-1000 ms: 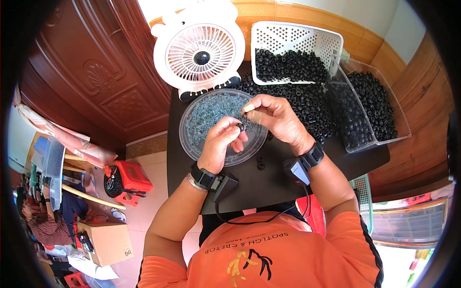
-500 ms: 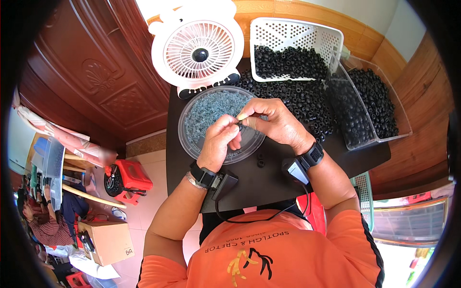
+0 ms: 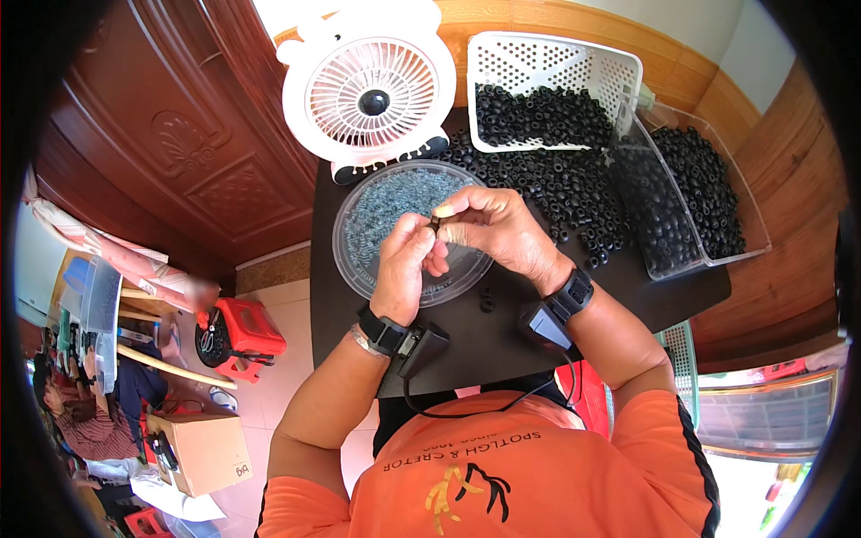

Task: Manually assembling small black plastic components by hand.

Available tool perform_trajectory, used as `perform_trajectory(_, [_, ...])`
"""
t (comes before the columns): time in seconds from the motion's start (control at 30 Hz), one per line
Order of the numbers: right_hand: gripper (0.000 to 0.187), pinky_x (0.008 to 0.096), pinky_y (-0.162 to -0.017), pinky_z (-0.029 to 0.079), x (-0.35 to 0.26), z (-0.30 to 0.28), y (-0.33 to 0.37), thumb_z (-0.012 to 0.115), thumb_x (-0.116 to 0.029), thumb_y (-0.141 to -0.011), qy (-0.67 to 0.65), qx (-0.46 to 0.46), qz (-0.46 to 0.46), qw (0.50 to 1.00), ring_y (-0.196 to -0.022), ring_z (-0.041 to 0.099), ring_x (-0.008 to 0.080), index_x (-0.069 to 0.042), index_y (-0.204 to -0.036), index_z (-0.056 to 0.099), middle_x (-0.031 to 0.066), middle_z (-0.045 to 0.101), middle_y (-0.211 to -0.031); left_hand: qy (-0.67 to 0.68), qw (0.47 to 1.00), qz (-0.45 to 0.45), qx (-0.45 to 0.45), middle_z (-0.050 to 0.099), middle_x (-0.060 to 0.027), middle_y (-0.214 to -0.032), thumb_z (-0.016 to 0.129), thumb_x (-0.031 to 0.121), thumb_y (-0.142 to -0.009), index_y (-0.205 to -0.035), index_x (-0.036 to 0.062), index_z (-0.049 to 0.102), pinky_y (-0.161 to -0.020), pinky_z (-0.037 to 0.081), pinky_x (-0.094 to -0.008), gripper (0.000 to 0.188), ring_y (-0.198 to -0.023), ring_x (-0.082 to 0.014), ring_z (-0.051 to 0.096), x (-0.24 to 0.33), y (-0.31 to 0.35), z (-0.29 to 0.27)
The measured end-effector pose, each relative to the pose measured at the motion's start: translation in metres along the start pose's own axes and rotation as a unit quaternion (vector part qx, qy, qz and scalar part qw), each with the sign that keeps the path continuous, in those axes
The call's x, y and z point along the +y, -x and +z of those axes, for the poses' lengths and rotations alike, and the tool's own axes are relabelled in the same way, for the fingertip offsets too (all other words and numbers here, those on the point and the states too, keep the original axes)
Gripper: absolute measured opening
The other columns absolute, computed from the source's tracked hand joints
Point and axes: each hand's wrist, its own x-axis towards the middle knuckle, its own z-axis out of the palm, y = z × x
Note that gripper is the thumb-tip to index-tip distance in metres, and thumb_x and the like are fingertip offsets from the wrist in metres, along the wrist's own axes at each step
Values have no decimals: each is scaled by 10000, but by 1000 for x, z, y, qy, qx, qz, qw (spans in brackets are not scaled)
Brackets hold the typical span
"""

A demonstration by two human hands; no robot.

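Over a round clear tray of small metal springs, my two hands meet fingertip to fingertip. Between them is a small black ring-shaped part. My left hand pinches it from the left, fingers curled. From the right, the thumb and forefinger of my right hand close on the same part. Whether a spring is with it is hidden by the fingers. A heap of similar black parts lies on the dark table, beyond and right of my right hand.
A white perforated basket and a clear bin hold more black parts. The white fan stands behind the tray. Loose black parts lie near my wrists. On the left are a red stool, a cardboard box and another person.
Both hands have shifted slightly to the left and up. The black part shows more clearly between the fingertips now.
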Motion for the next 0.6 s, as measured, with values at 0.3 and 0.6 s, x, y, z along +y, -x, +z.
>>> perform_trajectory(0.3, [341,263,-747,496,3,14,1,714,31,-681,270,40,-145,951,-816,603,142,-25,-988,576,66,610,-943,81,997,3,-6,575,-50,-824,475,231,-933,-996,33,495,-630,449,-258,209,-670,-127,553,-2,0,3])
perform_trajectory(0.6, [365,356,-767,495,-1,16,0,727,-7,-631,302,45,-209,929,-831,603,282,-37,-973,602,108,608,-874,88,996,24,-15,569,-44,-814,464,243,-953,-934,46,513,-619,436,-257,204,-661,-121,548,-3,-2,4])
